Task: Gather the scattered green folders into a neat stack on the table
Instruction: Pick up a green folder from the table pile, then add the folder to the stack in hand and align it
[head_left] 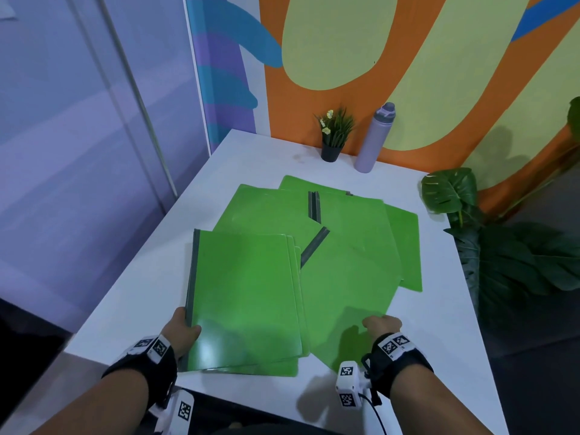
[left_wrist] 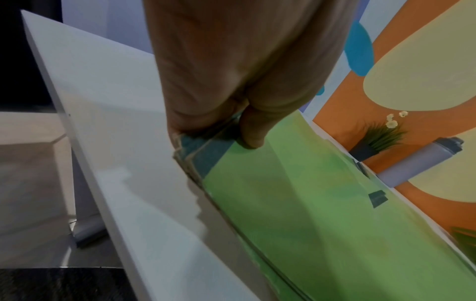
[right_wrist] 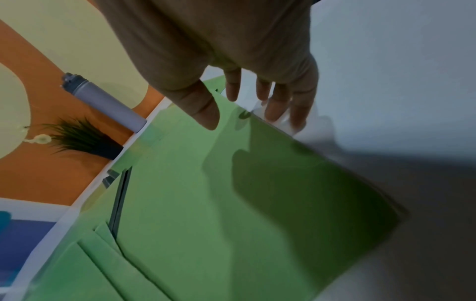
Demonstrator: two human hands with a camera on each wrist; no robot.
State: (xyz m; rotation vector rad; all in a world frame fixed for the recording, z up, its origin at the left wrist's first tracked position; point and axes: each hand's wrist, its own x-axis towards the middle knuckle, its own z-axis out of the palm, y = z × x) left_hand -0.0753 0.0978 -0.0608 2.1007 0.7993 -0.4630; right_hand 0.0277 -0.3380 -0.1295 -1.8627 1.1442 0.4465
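Several green folders with grey spines lie fanned over the white table [head_left: 131, 309]. My left hand [head_left: 183, 332] grips the near left corner of a small stack of folders [head_left: 248, 293], thumb on top by the spine; the left wrist view shows that hand [left_wrist: 244, 130] pinching the stack [left_wrist: 296, 203]. My right hand [head_left: 381, 324] hovers at the near right edge of a slanted folder [head_left: 348, 277]. In the right wrist view its fingers [right_wrist: 273, 101] are straight and spread past the edge of that folder [right_wrist: 231, 203], holding nothing. More folders [head_left: 266, 211] overlap behind.
A small potted plant [head_left: 332, 142] and a lilac water bottle [head_left: 375, 139] stand at the table's far edge against the painted wall. A large leafy plant [head_left: 502, 246] stands beside the table's right edge. The near edge lies just under my wrists.
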